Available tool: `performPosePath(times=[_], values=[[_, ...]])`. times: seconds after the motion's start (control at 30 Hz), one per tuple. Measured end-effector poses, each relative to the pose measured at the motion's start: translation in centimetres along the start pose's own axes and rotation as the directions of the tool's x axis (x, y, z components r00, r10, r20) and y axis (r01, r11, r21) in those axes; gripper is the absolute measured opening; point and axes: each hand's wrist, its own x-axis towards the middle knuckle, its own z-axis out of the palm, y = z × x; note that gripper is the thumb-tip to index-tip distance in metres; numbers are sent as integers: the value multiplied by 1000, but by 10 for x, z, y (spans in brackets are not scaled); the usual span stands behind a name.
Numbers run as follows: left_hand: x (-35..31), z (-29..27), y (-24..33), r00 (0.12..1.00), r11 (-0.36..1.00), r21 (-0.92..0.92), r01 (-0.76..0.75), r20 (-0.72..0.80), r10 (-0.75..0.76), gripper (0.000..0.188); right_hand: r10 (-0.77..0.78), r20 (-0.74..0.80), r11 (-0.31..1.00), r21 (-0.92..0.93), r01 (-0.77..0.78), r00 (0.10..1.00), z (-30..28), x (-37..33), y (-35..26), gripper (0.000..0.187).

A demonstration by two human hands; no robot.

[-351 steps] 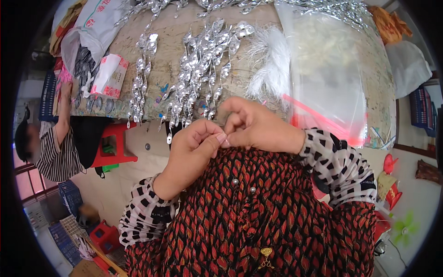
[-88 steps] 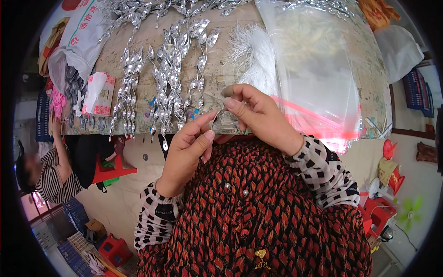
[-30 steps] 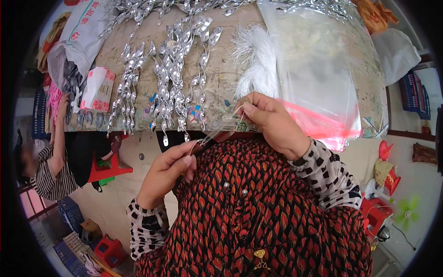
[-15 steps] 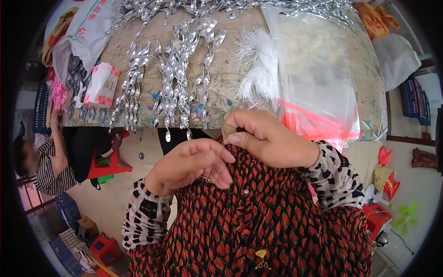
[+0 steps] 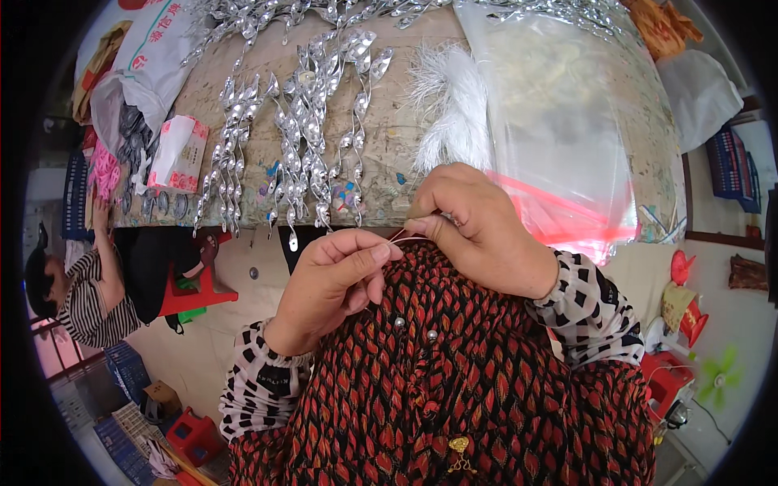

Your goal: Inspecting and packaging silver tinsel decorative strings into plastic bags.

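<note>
My left hand (image 5: 334, 279) is closed, thumb and forefinger pinched on a thin pale thread (image 5: 399, 239). My right hand (image 5: 480, 231) grips the same thread between thumb and bent forefinger, close by on the right. Only a short stretch shows in the gap between the hands, just in front of the table edge and above my patterned clothing. Past my right hand, a bundle of white threads (image 5: 455, 113) lies on the table. Strands of twisted silver strips (image 5: 304, 134) hang toward the near edge, farther left.
Clear plastic bags (image 5: 559, 113) with red edges cover the table's right part. A tissue box (image 5: 180, 154) and a white sack (image 5: 154, 61) are at the left. Beyond the table's left end a person (image 5: 93, 287) sits beside a red stool (image 5: 194, 292).
My left hand has turned and closed from loosely spread fingers into a pinch on the thread. My right hand has shifted slightly up and to the right.
</note>
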Motion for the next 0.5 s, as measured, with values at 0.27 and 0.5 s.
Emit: performPosePath(times=[0.27, 0.5], values=[[-2, 7, 3, 996, 997, 70, -13, -88, 19, 17, 38, -65, 997, 63, -34, 997, -1, -2, 6, 6], [-3, 5, 1, 987, 987, 155, -49, -142, 71, 13, 114, 89, 993, 18, -116, 990, -2, -8, 7, 9]])
